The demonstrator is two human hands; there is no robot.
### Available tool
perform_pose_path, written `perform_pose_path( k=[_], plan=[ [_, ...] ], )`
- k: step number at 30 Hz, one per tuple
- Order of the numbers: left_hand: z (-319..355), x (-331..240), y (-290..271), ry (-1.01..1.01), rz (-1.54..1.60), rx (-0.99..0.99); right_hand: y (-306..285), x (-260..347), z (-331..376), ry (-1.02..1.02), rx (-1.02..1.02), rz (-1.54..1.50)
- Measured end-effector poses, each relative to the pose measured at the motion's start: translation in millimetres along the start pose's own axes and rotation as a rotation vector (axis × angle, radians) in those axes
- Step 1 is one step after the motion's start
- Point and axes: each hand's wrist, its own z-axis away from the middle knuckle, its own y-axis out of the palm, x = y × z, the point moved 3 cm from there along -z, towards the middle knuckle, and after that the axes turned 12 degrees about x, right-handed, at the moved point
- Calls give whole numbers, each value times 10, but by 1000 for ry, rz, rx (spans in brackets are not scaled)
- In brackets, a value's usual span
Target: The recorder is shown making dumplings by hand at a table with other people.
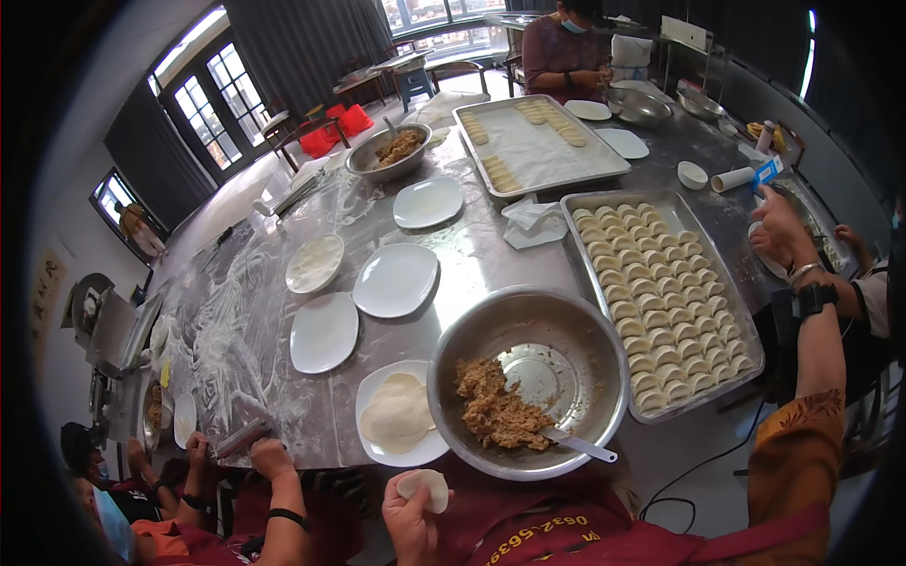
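One dough circle (427, 490) pinched in left hand (408, 521), just off near edge of table (491, 250). Right hand (787, 226) near blue card (770, 170), right edge; can't tell if gripping.

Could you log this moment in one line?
left hand: holding dough wrapper | right hand: near blue-and-white object, contact unclear | nearby: metal bowl with filling, plate of wrappers, tray of dumplings

The large bowl (580, 344) stands directly ahead, its spoon (587, 447) jutting over the near rim. The dumpling tray (681, 215) hems it in rightward, the wrapper plate (404, 458) leftward. Beyond the bowl, bare surface (493, 259) lies open until the crumpled paper (533, 224). Far left, a neighbour's hands (273, 458) block the near edge.
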Motion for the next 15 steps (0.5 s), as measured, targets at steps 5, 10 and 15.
perform_pose_path(
  k=[5, 10, 15],
  plan=[
    [45, 55, -88, 39, -17, -30, 198, 757, 303, -185, -215, 673],
    [77, 25, -15, 66, 3, 104, 270, 765, 279, -139, -281, 701],
    [52, 82, -40, 26, -48, -30, 249, 580, 264, 154, -171, 451]
  ],
)
